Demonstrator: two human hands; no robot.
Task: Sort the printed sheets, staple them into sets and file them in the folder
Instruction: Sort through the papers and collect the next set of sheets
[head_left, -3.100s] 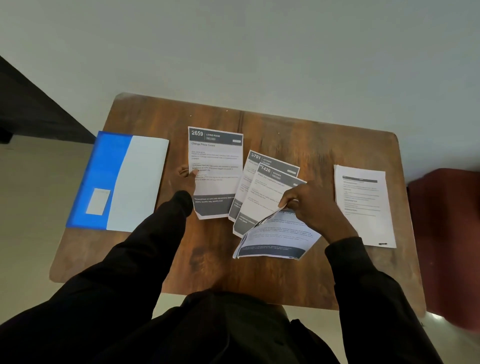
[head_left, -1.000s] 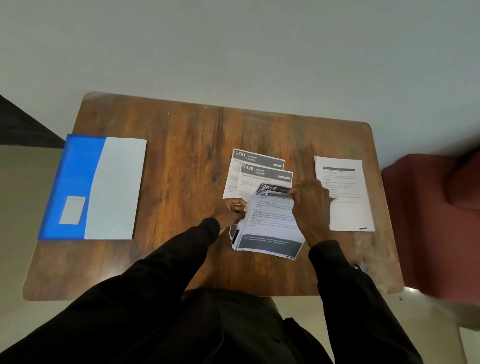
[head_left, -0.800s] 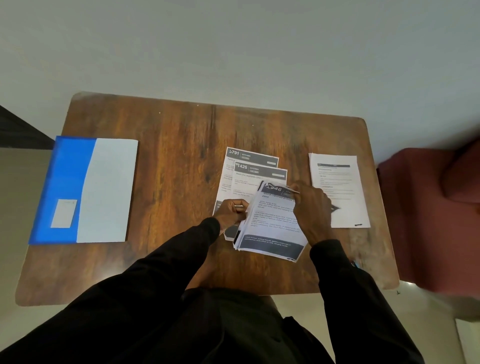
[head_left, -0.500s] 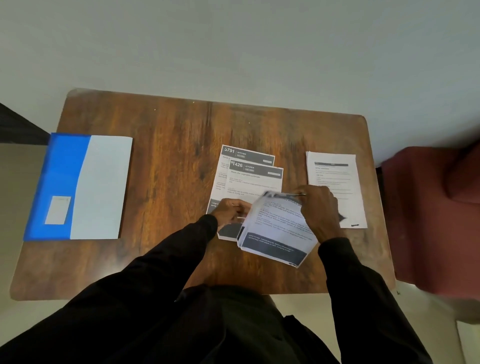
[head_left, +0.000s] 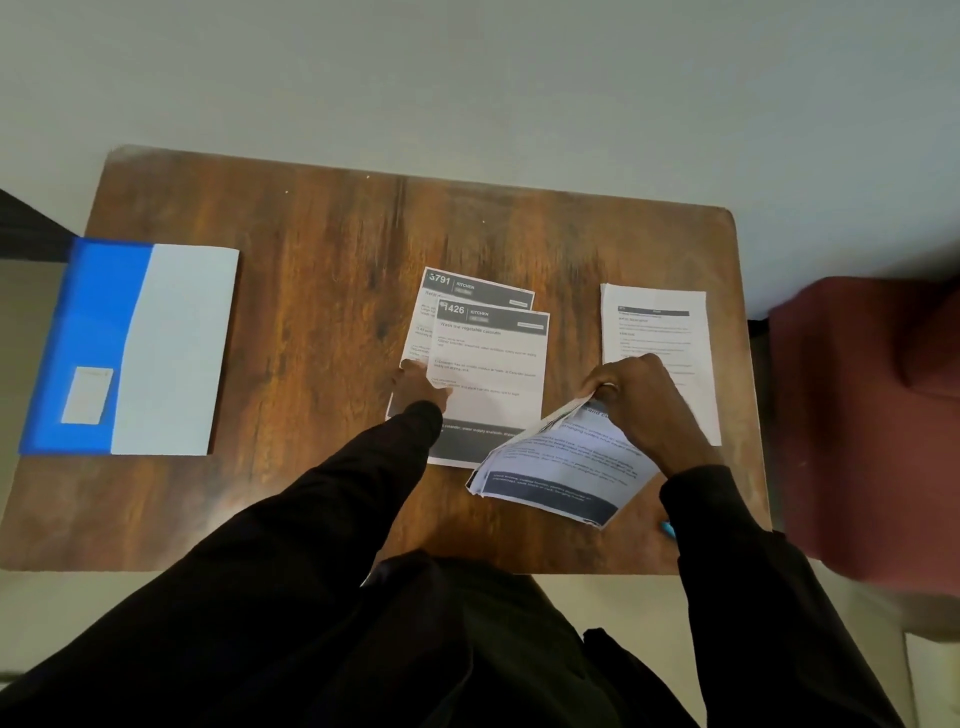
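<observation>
Two printed sheets lie overlapped mid-table: sheet 3791 (head_left: 467, 288) underneath and sheet 1426 (head_left: 493, 364) on top. My left hand (head_left: 418, 387) rests on their left edge, fingers flat on the paper. My right hand (head_left: 641, 400) pinches the top of a small stack of printed sheets (head_left: 558, 473), lifted and tilted off the table to the right of the pair. Another white sheet (head_left: 657, 332) lies flat at the right, partly under my right hand. The blue and white folder (head_left: 130, 353) lies closed at the left. No stapler shows.
The wooden table (head_left: 322, 270) fills the view, its front edge near my body. A dark red chair (head_left: 867, 415) stands just off the right edge. A small blue object (head_left: 667, 529) peeks out beside my right sleeve.
The 2659 sheet left the table's left side and joined the held stack. My right hand moved that stack right and down, uncovering sheet 1426. My left hand moved onto the pair's left edge.
</observation>
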